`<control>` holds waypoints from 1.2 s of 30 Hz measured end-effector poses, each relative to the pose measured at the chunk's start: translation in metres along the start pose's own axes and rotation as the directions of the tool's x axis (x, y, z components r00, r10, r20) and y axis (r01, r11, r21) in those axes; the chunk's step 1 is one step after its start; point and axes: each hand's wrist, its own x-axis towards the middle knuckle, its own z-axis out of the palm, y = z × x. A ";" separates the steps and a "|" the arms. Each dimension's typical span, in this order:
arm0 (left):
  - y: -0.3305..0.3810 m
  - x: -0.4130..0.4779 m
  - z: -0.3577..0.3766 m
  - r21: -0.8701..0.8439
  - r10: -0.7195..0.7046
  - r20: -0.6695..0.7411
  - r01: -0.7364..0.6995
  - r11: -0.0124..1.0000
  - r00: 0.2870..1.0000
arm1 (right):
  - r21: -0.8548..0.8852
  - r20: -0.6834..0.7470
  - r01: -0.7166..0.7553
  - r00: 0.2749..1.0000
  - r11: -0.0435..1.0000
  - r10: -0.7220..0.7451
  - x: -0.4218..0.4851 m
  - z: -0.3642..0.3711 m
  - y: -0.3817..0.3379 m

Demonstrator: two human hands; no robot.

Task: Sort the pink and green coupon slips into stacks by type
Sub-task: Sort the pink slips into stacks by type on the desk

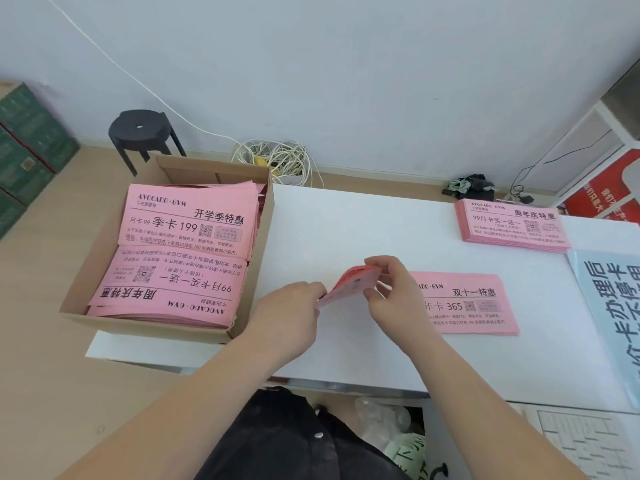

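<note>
A small bundle of pink coupon slips (349, 285) is held edge-on above the white table (346, 230). My left hand (287, 317) pinches its lower left end and my right hand (391, 289) pinches its upper right end. An open cardboard box (249, 271) at the left holds several unsorted pink slips (183, 244). One sorted pink stack (464, 306) lies just right of my right hand, partly hidden by it. Another pink stack (512, 225) sits at the table's far right. No green slips lie on the table.
A blue-and-white printed sheet (609, 306) lies at the table's right edge. Behind the table are a coil of white cable (273, 157), a black stool (142, 133) and green boxes (27, 147). Green printed paper (408, 452) shows under the table.
</note>
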 end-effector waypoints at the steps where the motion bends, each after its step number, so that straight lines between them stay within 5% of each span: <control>1: 0.001 0.001 0.001 -0.004 0.000 0.006 0.000 1.000 1.000 | 0.014 -0.009 0.002 1.000 1.000 -0.002 -0.001 0.003 -0.001; 11: -0.003 0.014 -0.025 -0.107 0.004 0.013 -0.003 0.994 1.000 | -0.120 -0.029 -0.030 0.999 0.992 0.027 0.018 -0.008 -0.008; 17: 0.009 0.038 -0.043 -0.260 0.170 -0.165 -0.209 0.943 0.972 | -0.216 -0.163 -0.083 0.985 0.973 0.048 0.027 -0.069 -0.014; 22: 0.036 0.063 -0.026 -0.325 0.241 -0.066 -0.249 0.912 0.968 | -0.236 -0.268 -0.162 0.959 0.958 0.096 0.012 -0.098 -0.001; 29: 0.081 0.092 0.015 -0.546 0.097 0.142 -0.004 0.837 0.985 | -0.173 -0.383 -0.324 0.892 0.930 0.239 0.007 -0.148 0.036; 36: 0.112 0.119 0.043 -0.455 0.010 0.146 0.058 0.888 0.989 | -0.334 -0.320 -0.411 0.896 0.848 0.308 0.025 -0.183 0.076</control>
